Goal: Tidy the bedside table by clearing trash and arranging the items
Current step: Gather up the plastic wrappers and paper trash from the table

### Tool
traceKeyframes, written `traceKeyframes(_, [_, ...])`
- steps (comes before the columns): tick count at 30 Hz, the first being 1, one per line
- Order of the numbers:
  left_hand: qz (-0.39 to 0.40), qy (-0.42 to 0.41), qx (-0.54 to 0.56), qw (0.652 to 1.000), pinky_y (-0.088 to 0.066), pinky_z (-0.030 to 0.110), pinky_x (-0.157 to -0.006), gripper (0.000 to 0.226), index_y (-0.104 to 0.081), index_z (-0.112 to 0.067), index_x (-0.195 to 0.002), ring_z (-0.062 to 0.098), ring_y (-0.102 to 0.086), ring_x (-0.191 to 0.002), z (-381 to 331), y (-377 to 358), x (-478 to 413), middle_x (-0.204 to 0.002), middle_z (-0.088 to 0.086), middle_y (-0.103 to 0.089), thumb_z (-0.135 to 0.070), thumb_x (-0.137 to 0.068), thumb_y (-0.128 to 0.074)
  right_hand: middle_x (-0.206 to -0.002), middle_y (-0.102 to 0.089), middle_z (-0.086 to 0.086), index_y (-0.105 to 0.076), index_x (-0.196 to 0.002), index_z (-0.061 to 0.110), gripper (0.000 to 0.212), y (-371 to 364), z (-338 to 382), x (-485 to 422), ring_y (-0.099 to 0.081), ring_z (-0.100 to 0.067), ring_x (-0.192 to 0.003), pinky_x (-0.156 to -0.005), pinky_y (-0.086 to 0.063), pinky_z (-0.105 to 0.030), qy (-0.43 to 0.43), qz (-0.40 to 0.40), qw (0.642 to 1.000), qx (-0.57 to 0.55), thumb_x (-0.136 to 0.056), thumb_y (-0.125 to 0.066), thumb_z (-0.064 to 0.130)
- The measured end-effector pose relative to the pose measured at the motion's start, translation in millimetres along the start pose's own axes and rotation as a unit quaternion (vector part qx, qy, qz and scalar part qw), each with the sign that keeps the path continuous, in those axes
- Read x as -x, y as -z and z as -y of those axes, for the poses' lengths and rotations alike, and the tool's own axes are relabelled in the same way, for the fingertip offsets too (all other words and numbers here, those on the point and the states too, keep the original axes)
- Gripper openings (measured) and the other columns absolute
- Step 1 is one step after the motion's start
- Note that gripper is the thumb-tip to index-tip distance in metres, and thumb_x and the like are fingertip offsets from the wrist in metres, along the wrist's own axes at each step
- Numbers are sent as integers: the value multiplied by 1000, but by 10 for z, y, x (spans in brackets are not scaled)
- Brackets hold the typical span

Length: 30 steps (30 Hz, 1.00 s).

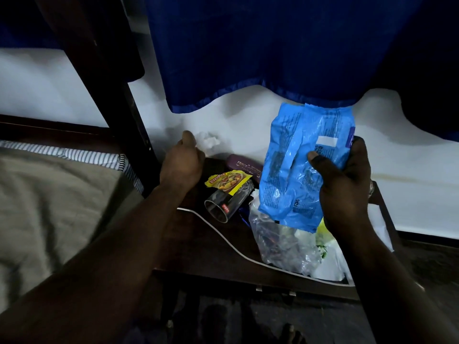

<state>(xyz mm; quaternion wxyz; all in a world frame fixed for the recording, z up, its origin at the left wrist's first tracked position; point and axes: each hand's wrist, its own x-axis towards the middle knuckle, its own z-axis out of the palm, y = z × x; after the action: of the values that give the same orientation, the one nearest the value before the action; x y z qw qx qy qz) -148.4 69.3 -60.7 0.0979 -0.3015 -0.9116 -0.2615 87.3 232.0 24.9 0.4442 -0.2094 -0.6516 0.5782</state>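
My right hand [342, 184] grips a crumpled blue plastic wrapper [300, 165] and holds it up above the dark bedside table [198, 247]. My left hand [182, 162] is at the table's back left corner, fingers curled around a crumpled white tissue [210, 141]. On the table lie a clear glass [227, 202] tipped on its side, a yellow spice sachet [228, 181] across it, a maroon case [244, 166] and a clear plastic bag [280, 242] with scraps inside.
A white cable [223, 237] runs across the table top. The bed with a beige sheet [49, 207] is at the left, a dark bedpost [104, 78] beside it. A blue curtain [273, 50] hangs over the white wall behind.
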Motion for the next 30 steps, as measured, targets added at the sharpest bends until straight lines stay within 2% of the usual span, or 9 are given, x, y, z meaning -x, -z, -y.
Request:
traceKeyframes(6, [-21, -52, 85, 995, -39, 36, -58, 32, -47, -17, -121, 33, -56, -62, -405, 154, 29, -68, 6, -55, -9, -90, -48, -87, -68, 16, -52, -93, 30, 28, 94, 38, -15, -67, -6, -78, -65, -54, -23, 5, 2, 1000, 9, -86, -64, 6])
traceKeyframes(11, [3, -37, 51, 998, -52, 37, -70, 45, -69, -27, -98, 36, -66, -80, -593, 156, 73, -86, 9, -72, -54, -90, -34, -80, -63, 18, -50, -84, 39, 32, 196, 69, -30, -61, -5, -71, -62, -52, -26, 2, -20, 999, 30, -84, -60, 9])
traceKeyframes(14, [35, -3, 13, 999, -42, 33, -61, 82, -61, -20, -62, 22, -54, -62, -601, 48, 90, -59, -7, -52, -93, -81, -30, -82, -62, 15, -50, -82, 42, 32, 243, 76, -36, -61, -10, -75, -65, -54, -36, -9, -27, 999, 31, -82, -60, 12])
traceKeyframes(16, [63, 10, 36, 997, -40, 32, -57, 89, -50, -18, -51, 17, -53, -56, -580, 19, 103, -51, -7, -44, -105, -66, -35, -82, -62, 15, -49, -82, 43, 31, 268, 77, -41, -61, -13, -76, -67, -54, -41, -10, -29, 999, 38, -82, -60, 14])
traceKeyframes(19, [108, 27, 74, 991, -31, 30, -55, 58, -59, -43, -59, 13, -53, -58, -516, 23, 92, -51, -8, -43, -100, -57, -50, -82, -61, 16, -48, -82, 43, 30, 280, 73, -47, -61, -12, -76, -68, -53, -41, -7, -29, 998, 47, -81, -61, 16])
traceKeyframes(21, [138, 44, 94, 985, -35, 29, -58, 46, -61, -46, -62, 15, -57, -66, -465, 37, 74, -53, -11, -48, -91, -52, -58, -82, -62, 16, -48, -83, 43, 29, 278, 66, -51, -61, -11, -75, -66, -54, -40, -6, -32, 998, 52, -81, -62, 18])
traceKeyframes(23, [174, 45, 87, 980, -45, 33, -72, 60, -63, -37, -70, 14, -62, -79, -412, 34, 90, -66, -15, -59, -91, -46, -60, -82, -62, 15, -48, -84, 41, 27, 271, 60, -52, -62, -11, -75, -66, -54, -40, -5, -31, 998, 51, -81, -62, 18])
traceKeyframes(27, [268, 20, 29, 963, -47, 33, -102, 92, -64, -36, -120, 12, -63, -106, -395, 28, 169, -111, -11, -71, -91, -46, -67, -83, -62, 13, -48, -87, 36, 26, 258, 46, -55, -61, -14, -77, -68, -53, -41, -2, -30, 998, 50, -82, -64, 15])
traceKeyframes(30, [241, 11, -8, 970, -47, 33, -104, 74, -71, -37, -118, 14, -67, -114, -417, 2, 151, -117, -9, -75, -76, -56, -66, -82, -62, 14, -48, -87, 35, 28, 248, 39, -60, -61, -13, -75, -66, -53, -40, 0, -29, 998, 51, -84, -64, 13])
